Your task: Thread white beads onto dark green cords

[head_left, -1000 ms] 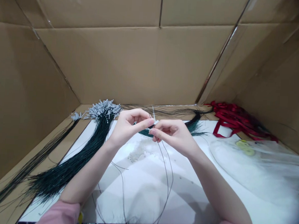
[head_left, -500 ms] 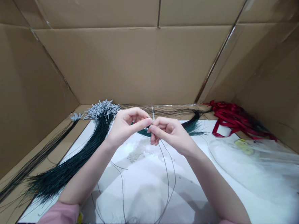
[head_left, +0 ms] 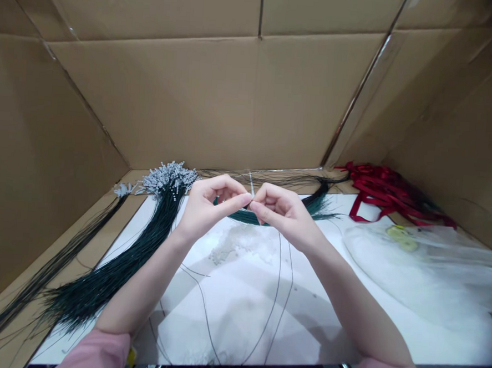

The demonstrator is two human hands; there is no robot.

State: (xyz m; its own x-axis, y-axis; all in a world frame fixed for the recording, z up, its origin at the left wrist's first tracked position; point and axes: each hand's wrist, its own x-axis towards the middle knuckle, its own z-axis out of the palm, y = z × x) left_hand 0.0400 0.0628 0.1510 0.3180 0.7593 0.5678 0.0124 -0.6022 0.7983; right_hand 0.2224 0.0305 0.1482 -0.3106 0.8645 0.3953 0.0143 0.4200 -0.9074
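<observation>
My left hand [head_left: 211, 204] and my right hand [head_left: 280, 211] meet at the middle of the white board, fingertips almost touching. Each pinches thumb against forefinger. Thin dark wire [head_left: 278, 269] hangs below my right hand and curves down over the board, in two strands. What sits between the fingertips is tiny and mostly hidden; it seems to be the wire's upper end. Behind the hands lies a bundle of dark green wires [head_left: 246, 217]. Small clear beads [head_left: 220, 253] are scattered on the board beneath.
To the left lies a thick bundle of green wire stems [head_left: 137, 260] with silvery beaded tips [head_left: 169, 179]. Red ribbon [head_left: 389, 190] is heaped at the back right, with sheer white netting [head_left: 415, 272] in front. Cardboard walls [head_left: 192, 103] enclose the back and sides.
My right hand's lower fingers have curled in and the hand has shifted slightly up and right. The hanging strands have swung apart. My left hand has barely moved.
</observation>
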